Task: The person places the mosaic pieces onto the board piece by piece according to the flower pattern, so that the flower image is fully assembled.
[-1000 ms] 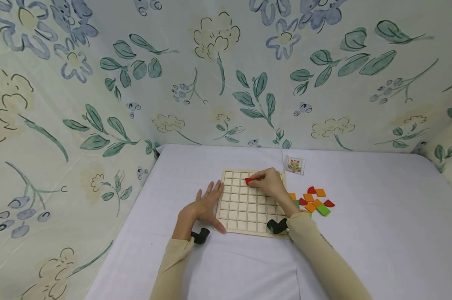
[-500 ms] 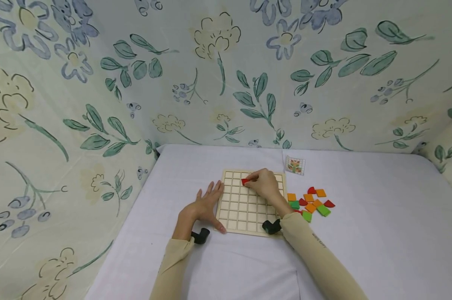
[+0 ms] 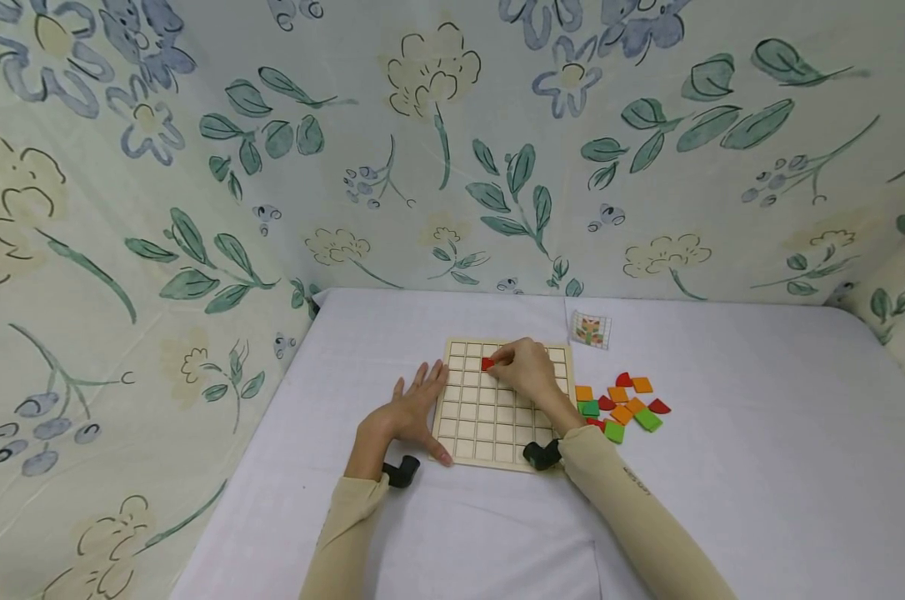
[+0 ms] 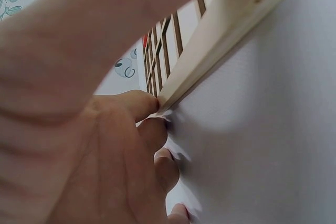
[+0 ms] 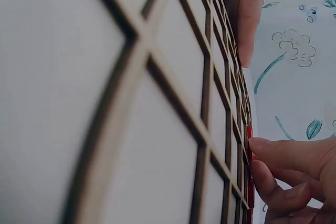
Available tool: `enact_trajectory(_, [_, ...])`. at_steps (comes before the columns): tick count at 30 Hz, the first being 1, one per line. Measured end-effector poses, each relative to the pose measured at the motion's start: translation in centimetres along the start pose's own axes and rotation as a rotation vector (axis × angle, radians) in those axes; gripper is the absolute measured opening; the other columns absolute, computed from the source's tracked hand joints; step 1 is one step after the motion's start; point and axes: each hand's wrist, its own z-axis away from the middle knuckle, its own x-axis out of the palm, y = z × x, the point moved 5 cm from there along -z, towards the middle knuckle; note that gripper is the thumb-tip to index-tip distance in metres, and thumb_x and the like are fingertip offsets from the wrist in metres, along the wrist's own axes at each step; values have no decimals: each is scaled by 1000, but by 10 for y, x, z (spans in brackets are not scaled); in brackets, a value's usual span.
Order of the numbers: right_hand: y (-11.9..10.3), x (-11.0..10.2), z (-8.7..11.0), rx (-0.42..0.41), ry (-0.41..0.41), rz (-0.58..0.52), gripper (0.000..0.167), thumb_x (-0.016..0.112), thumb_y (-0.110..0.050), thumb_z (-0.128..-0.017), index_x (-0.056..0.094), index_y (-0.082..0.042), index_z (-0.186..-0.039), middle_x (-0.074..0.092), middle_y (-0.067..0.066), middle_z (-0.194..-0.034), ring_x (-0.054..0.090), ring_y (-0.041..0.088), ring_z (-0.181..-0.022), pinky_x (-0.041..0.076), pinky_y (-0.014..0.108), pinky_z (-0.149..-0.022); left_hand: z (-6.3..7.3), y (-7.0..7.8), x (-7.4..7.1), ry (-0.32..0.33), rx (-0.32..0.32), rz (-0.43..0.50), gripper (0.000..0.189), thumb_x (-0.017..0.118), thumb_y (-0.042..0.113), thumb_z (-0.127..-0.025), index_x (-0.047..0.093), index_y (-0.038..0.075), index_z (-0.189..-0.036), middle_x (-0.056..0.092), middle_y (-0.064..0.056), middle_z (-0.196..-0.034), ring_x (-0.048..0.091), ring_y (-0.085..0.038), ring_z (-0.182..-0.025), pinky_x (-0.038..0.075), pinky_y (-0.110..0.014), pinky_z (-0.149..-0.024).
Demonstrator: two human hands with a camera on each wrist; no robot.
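A square wooden grid board (image 3: pixel 485 412) lies on the white-covered table. My left hand (image 3: pixel 403 417) rests along its left edge, fingers spread, the thumb by the near left corner; the left wrist view shows fingertips (image 4: pixel 152 100) against the wooden rim. Over the board's far part, my right hand (image 3: pixel 526 367) pinches a small red tile (image 3: pixel 487 364) at one of the grid cells. Up close in the right wrist view, thumb and fingers (image 5: pixel 268 153) meet at the red tile (image 5: pixel 250 135), and more red shows lower down along the grid, partly hidden by the fingers.
Loose orange (image 3: pixel 642 385), red (image 3: pixel 658 407) and green tiles (image 3: pixel 647 419) are scattered right of the board. A small pattern card (image 3: pixel 591 331) lies beyond its far right corner. Flowered cloth (image 3: pixel 452 167) hangs behind the table.
My right hand has moved slightly left with the red tile, which now sits squarer at a grid cell. The left hand has stayed in place.
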Motion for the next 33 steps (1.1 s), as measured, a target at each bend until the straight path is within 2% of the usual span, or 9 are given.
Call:
enact_trajectory(5, [-1,1,0,-30,6,-3,16,82,-13,-88,83,-4,-101,80,11,-91,68,16,-73,50,24,-62,0,0,0,-3,-2,4,152,100,43,-61,-4,10,-167,-12,-8,-175,-14,-31,-163,-7,-63,-130])
enact_trajectory(18, [1,-1,0,-10,-19,-20,15,79,-13,-90,82,-4,-102,79,11,-94,66,15,-73,48,24,-61,-1,-1,1,-1,-7,10,152,100,43,-61,-4,11,-167,-12,-7,-175,-15,-30,-163,-7,-63,-130])
enact_trajectory(25, [2,-29,7,1,-39,-90,21,77,-19,-94,80,-3,-108,76,16,-95,55,15,-57,36,23,-48,-2,0,1,3,-4,22,152,101,41,-60,-3,11,-167,-11,-7,-176,-14,-30,-163,-8,-62,-130])
enact_trajectory(28, [10,-46,12,-1,-46,-86,23,75,-19,-95,79,-2,-111,75,16,-97,57,17,-62,40,24,-49,-2,0,1,2,-8,20,152,101,41,-60,-3,11,-167,-11,-6,-176,-14,-30,-163,-8,-62,-130])
enact_trajectory(33, [32,-75,25,3,-31,-24,24,74,-20,-96,78,-2,-112,75,17,-102,58,20,-75,48,26,-58,-2,-1,2,2,-11,18,153,101,42,-59,-3,12,-167,-11,-6,-176,-15,-30,-163,-8,-62,-130])
